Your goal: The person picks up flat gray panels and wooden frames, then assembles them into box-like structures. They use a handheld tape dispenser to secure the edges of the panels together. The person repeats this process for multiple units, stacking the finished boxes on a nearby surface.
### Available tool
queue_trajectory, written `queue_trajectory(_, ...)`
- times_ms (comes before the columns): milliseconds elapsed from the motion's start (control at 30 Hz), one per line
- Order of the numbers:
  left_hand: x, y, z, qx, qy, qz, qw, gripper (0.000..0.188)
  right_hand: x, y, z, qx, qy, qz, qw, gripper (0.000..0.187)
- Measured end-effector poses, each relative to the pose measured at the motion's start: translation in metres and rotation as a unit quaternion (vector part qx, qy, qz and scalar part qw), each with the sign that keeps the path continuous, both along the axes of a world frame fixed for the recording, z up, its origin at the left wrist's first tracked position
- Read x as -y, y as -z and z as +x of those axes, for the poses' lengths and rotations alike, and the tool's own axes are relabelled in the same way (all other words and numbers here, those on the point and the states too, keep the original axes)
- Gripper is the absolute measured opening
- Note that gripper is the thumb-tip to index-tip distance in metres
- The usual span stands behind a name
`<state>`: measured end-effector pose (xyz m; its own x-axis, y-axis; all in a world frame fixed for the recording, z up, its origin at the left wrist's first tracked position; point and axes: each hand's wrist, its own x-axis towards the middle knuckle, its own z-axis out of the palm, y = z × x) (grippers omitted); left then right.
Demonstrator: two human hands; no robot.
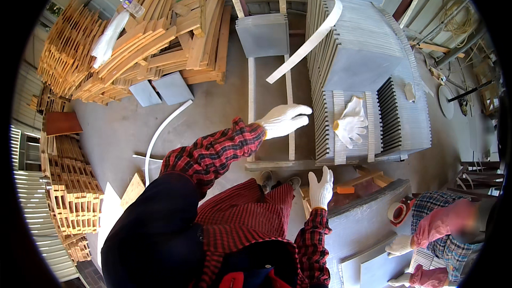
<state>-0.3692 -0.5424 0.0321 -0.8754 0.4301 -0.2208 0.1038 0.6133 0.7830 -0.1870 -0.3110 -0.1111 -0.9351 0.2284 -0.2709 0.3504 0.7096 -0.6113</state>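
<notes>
My left hand, in a white knit glove, reaches to the right with its fingers stretched out and nothing in it. My right hand, gloved the same way, is raised near the corner of a table, fingers extended and empty. Just beyond and right of both hands stands a large stack of grey panels. A pair of loose white gloves lies on its near part, between pale strips. A long pale curved strip slants off the stack's left side. Farther off, a smaller stack of grey panels sits across two rails.
Wooden pallets are piled at the far left, with a plastic bottle on top. Two grey panels lean there. At lower right, a co-worker's gloved hands are by a grey panel on a table, near a tape roll.
</notes>
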Motion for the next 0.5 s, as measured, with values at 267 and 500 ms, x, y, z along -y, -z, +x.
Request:
queue_trajectory(267,-0.080,-0.025,-0.202,-0.289,0.197,-0.112,0.930,0.039,-0.039,0.040,-0.127,-0.061,0.081,0.033,0.994,0.085)
queue_trajectory(500,-0.138,-0.012,-0.349,-0.366,0.327,-0.294,0.820,0.049,-0.052,0.033,-0.251,0.064,0.105,0.133,0.983,0.106)
